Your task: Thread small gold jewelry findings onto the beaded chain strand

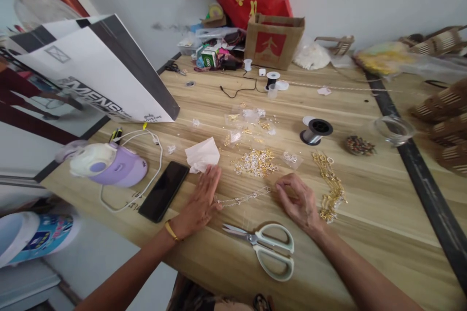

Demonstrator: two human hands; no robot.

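A thin silver-coloured chain (246,198) lies on the table between my hands, with a small ring at its right end. My left hand (199,204) rests palm down with fingers stretched out, its thumb by the chain's left end and its fingertips at a crumpled white tissue (203,154). Just right of the ring, my right hand (298,199) is closed, thumb and forefinger pinched; whatever may be between them is too small to see. Scissors (251,239) with pale handles lie nearest me, blades slightly apart. Beyond the chain spreads a pile of small gold and silver beads (256,162).
Gold chains (330,187) lie right of my right hand. Further off are a wire spool (316,131) and a bag of rings (291,157). On the left stand a phone (164,192), a purple-and-white bottle (113,164) with a white cable, and a large paper bag (109,68).
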